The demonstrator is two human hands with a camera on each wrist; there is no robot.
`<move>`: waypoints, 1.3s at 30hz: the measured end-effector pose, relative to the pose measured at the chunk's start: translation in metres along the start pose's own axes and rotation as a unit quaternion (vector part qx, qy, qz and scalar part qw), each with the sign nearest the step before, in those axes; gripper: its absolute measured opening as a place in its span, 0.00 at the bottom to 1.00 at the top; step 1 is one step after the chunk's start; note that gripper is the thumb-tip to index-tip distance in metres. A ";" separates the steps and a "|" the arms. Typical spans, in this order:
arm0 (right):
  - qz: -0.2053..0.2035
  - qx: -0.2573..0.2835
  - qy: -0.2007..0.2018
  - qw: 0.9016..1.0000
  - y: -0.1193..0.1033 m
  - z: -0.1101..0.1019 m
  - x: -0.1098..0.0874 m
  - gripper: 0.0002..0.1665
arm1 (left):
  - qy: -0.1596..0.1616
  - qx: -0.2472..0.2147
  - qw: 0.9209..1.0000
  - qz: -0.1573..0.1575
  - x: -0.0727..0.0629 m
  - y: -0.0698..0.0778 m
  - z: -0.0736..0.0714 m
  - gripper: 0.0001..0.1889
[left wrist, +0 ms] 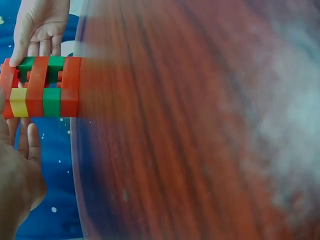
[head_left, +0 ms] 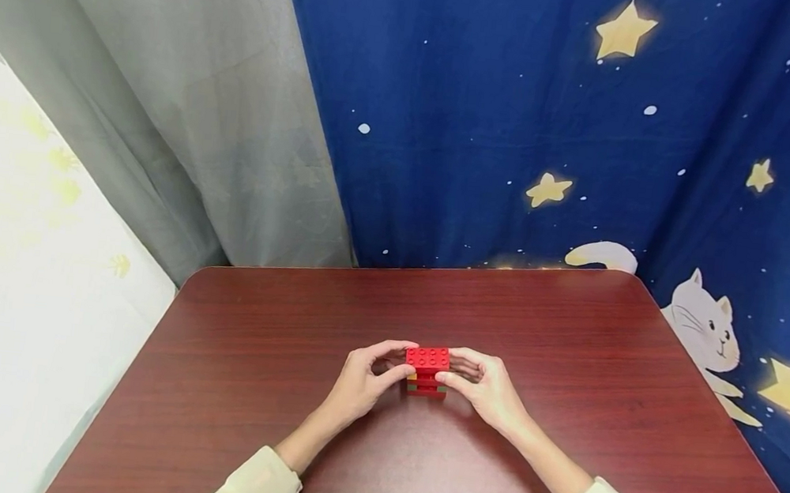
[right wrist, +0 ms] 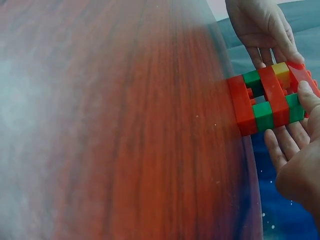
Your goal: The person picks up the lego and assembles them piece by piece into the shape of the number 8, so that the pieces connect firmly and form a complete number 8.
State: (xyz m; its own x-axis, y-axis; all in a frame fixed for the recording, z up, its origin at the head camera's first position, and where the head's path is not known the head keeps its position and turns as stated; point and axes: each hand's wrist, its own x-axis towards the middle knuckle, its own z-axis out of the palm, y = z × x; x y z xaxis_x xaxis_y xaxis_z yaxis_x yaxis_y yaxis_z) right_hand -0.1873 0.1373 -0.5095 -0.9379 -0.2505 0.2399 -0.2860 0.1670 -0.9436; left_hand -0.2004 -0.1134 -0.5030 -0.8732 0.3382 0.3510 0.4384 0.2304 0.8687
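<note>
A small tower of toy building bricks stands on the table between the two hands. Its top is a studded red brick (head_left: 428, 358). Below it, a middle red brick (right wrist: 276, 95) and a bottom red brick (right wrist: 241, 106) are spaced apart by small end bricks: a yellow brick (left wrist: 19, 102) on the left side and several green ones, such as the green brick (left wrist: 51, 102). My left hand (head_left: 357, 379) pinches the top brick's left end, thumb on the near face and fingers behind. The right hand (head_left: 493, 392) holds the right end the same way.
The tower stands on a dark red wood-grain table (head_left: 274, 314) with rounded far corners. Behind hang a grey curtain (head_left: 188, 99) and a blue curtain (head_left: 464, 126) with stars and a cat. White patterned cloth (head_left: 31, 243) lies along the left side.
</note>
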 end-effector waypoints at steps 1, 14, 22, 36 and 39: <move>0.000 0.000 0.000 1.000 0.000 0.000 0.000 0.22 | 0.002 0.000 1.000 0.004 0.000 0.000 0.000 0.19; 0.009 0.016 -0.033 0.999 -0.005 -0.003 0.001 0.30 | 0.002 0.032 0.999 0.017 0.000 0.000 -0.002 0.19; -0.011 0.036 -0.016 0.999 -0.012 -0.002 -0.001 0.31 | 0.003 0.035 0.999 0.009 -0.001 0.003 -0.001 0.19; -0.027 0.019 0.017 0.999 -0.017 -0.002 0.001 0.24 | -0.003 0.035 0.999 -0.024 -0.001 0.008 -0.002 0.20; -0.023 0.015 0.018 0.999 -0.017 -0.002 0.001 0.23 | -0.007 0.026 0.999 -0.028 -0.002 0.010 -0.003 0.22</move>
State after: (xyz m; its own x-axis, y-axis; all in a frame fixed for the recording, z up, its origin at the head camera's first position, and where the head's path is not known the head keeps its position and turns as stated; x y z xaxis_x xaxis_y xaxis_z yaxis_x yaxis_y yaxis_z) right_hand -0.1841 0.1356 -0.4928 -0.9302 -0.2237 0.2911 -0.3240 0.1273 -0.9375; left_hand -0.1949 -0.1148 -0.4941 -0.8935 0.3363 0.2975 0.4003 0.2965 0.8671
